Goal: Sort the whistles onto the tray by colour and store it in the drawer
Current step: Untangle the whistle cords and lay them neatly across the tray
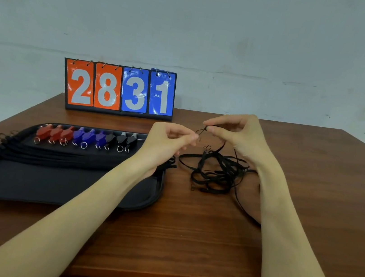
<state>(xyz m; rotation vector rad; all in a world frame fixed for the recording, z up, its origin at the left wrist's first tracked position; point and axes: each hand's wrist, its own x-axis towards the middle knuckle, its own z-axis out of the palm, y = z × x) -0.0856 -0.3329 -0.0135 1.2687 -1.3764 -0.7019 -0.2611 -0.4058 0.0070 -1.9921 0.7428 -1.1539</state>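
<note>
A brown wooden table [186, 233] fills the lower view, its back edge against a pale wall [217, 25] and its right edge running off toward the corner. On its left half lies a black tray [51, 185], its near-left corner at the table's edge. Standing behind the tray at the table's back is a flip scoreboard [119, 89] reading 28 in orange and 31 in blue.

Along the tray's far rim a row of whistles sits side by side: three red whistles [55, 133], three blue whistles [88, 137] and three black whistles [120, 141], each with a metal ring toward the viewer. Their black cords [39, 152] lie bundled across the tray's middle and trail over its left rim. The tray's near half is bare.

Right of the tray, a tangled heap of black lanyards [216, 174] rests on the wood, between the two forearms. Above it, the right hand [234, 132] pinches a thin cord loop [201, 130] with curled fingers; the left hand [167, 138] pinches the loop's other end. Bare wood lies open in front and to the right.
</note>
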